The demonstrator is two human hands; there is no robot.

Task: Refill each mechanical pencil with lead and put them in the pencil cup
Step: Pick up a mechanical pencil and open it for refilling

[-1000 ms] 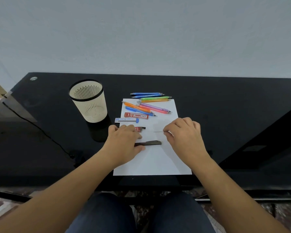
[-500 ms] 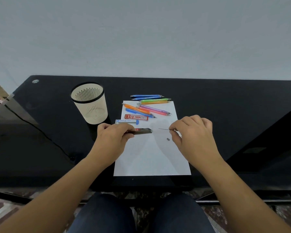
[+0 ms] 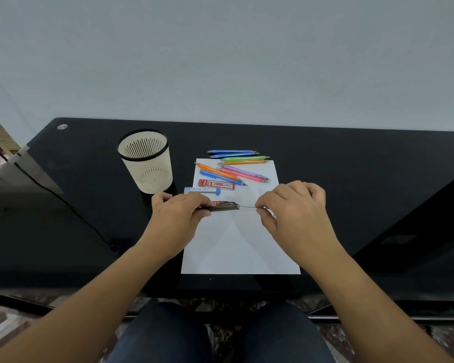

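My left hand [image 3: 177,218] grips a dark grey mechanical pencil [image 3: 224,206], held level above the white paper sheet [image 3: 240,244] with its open end pointing right. My right hand [image 3: 292,213] pinches a thin lead [image 3: 247,207] whose left tip meets the pencil's open end. Several coloured mechanical pencils [image 3: 233,169] lie at the sheet's far edge. A red lead case [image 3: 216,184] and a clear lead tube with a blue cap [image 3: 202,190] lie just beyond my left hand. The cream pencil cup [image 3: 146,161] stands upright to the left.
The black glass desk [image 3: 351,179] runs wall to wall under the sheet. A dark cable [image 3: 63,200] crosses its left part. Another red lead case [image 3: 218,203] peeks out behind the held pencil. My knees are below the front edge.
My left hand lifted the dark pencil off the sheet and held it level. My right hand brought the lead leftward until its tip met the pencil's open end.
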